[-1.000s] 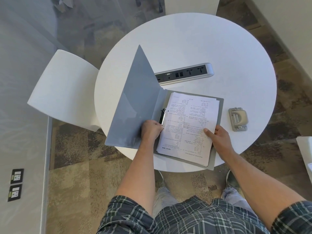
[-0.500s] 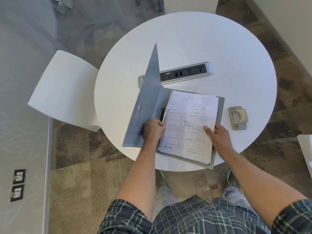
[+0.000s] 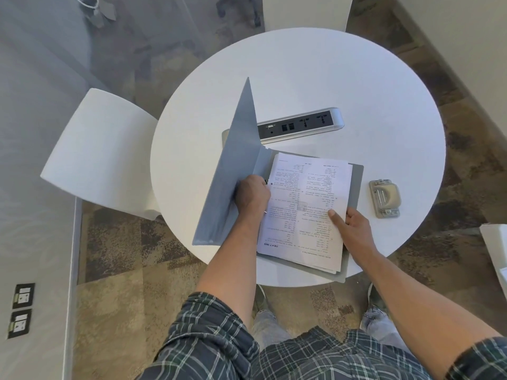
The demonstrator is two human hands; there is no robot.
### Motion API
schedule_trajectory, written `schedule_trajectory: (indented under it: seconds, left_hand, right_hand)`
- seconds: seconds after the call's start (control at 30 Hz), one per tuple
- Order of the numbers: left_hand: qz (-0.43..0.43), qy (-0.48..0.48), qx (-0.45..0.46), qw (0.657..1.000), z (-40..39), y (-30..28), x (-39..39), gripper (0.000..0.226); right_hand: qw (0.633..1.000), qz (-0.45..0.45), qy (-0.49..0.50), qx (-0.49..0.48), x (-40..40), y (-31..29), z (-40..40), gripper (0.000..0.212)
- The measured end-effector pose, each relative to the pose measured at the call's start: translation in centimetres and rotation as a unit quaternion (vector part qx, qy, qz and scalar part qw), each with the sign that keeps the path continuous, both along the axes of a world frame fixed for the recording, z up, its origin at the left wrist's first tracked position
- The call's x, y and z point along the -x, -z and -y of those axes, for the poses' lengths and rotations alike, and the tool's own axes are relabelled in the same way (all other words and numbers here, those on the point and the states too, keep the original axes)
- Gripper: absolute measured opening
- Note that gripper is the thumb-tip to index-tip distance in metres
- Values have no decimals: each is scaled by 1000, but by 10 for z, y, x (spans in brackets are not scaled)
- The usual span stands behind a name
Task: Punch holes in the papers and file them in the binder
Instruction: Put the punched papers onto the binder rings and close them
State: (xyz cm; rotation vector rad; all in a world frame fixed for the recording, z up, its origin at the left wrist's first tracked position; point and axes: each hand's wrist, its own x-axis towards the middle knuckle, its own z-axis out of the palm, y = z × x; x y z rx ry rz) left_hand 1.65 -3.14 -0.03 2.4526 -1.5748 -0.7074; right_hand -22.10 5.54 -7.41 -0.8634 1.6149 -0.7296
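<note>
Binder cover (image 3: pixel 230 171) swung further shut over papers (image 3: pixel 304 212).

Readable text on the papers

The top sheet of the papers (image 3: pixel 307 209) shows "NEXT IAS", upside down, at its near left corner; the other print is too small.

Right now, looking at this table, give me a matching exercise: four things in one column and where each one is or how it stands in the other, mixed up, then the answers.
Things:
1. binder cover
2. stack of papers
3. hole punch
4. power socket strip

Places or states:
A. alone on the table, right of the binder
B. raised on edge by the left hand
C. beyond the binder, set in the tabletop
D. lying in the open binder under the right hand

Pairs: 1-B, 2-D, 3-A, 4-C
</note>
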Motion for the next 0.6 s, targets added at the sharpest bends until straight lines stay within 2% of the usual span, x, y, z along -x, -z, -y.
schedule_trajectory:
  seconds: [0.17,0.4,0.6]
  left_hand:
    - [-41,-43,12,998,5,10,0,14]
    - [-169,-161,22,972,8,15,1,11]
    - [-169,-182,18,969,12,18,3,17]
  right_hand:
    - [1000,-10,-11,-2,0,0,0,32]
    - [1000,5,-14,9,-1,-6,-1,29]
    - [1000,19,-8,1,-1,-6,-2,30]
